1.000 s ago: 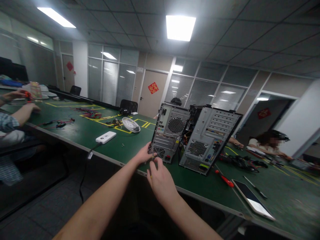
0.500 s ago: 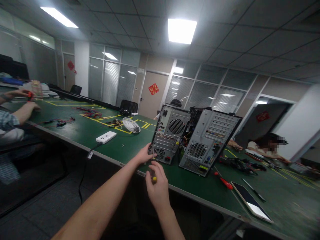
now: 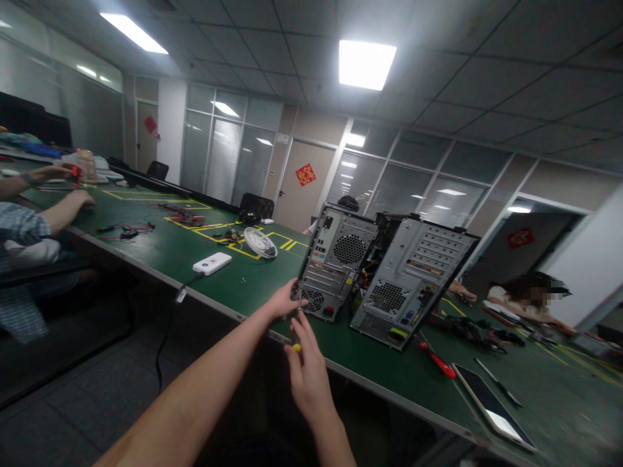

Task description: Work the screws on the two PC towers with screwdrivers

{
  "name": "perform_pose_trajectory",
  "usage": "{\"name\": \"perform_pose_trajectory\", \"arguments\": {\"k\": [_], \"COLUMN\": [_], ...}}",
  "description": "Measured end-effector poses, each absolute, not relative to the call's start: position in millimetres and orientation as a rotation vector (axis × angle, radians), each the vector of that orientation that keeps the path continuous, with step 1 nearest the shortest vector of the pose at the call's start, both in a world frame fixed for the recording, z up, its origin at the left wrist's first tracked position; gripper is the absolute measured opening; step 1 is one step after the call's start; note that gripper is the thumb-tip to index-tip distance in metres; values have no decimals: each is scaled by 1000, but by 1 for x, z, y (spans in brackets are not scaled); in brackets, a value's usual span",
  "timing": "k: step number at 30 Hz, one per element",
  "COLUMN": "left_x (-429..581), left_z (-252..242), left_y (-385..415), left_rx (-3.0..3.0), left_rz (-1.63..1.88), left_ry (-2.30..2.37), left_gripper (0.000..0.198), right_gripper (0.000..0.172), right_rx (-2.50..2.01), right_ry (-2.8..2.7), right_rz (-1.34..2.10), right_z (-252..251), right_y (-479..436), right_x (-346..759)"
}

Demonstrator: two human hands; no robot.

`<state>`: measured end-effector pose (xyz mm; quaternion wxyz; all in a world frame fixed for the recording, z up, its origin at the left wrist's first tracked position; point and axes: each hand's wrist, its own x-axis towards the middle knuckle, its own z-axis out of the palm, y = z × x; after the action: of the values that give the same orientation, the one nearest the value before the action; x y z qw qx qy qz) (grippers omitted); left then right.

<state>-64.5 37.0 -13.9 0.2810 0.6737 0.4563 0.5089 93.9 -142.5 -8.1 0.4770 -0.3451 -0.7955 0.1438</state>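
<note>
Two computer cases stand side by side on the green table, rear panels facing me. At the lower left corner of the left computer case [image 3: 335, 259] is my left hand [image 3: 285, 300], wrapped round its edge with some fingers hidden. Just below, my right hand [image 3: 307, 373] is closed around a screwdriver [image 3: 296, 348] with a yellow end on its handle. The screwdriver's thin shaft points up towards the case's lower left corner, beside my left fingers. Whether its tip sits in a screw is too small to tell. The right computer case [image 3: 409, 279] stands apart from both hands.
Right of the cases lie a red-handled tool [image 3: 438, 360], a phone-like tablet [image 3: 491, 405] and a thin pen-like tool [image 3: 499, 383]. A white power bank [image 3: 213, 263], tiny screws and a white oval tray [image 3: 260, 242] lie left. Co-workers sit at both sides.
The whole view has shifted slightly, moving the scene to the right. My right fingers have straightened a little along the screwdriver; my left hand stays at the case corner.
</note>
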Motion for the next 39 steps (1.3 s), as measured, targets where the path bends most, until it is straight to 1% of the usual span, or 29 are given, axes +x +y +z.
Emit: {"name": "perform_pose_trajectory", "arguments": {"k": [4,8,19,29,39], "left_x": [-65,-66,-65,-67,-68], "left_z": [-15,-16,-14,-10,-11], "left_y": [38,38,34,30,31], "left_rx": [1815,1813,1766,1744,1744], "left_rz": [1365,1399,1398,1388,1369], "left_ry": [1219,1209,1156,1142,1216], "left_gripper": [93,90,90,87,93], "right_gripper": [39,30,38,37,31], "right_rx": [-850,-847,-855,-858,-895], "right_ry": [-1881,-1819,-1766,-1735,-1722], "right_rz": [221,222,273,267,296], "right_z": [-2,0,3,-3,-2], "right_y": [-146,-149,-159,-160,-161], "right_x": [93,91,89,81,79]}}
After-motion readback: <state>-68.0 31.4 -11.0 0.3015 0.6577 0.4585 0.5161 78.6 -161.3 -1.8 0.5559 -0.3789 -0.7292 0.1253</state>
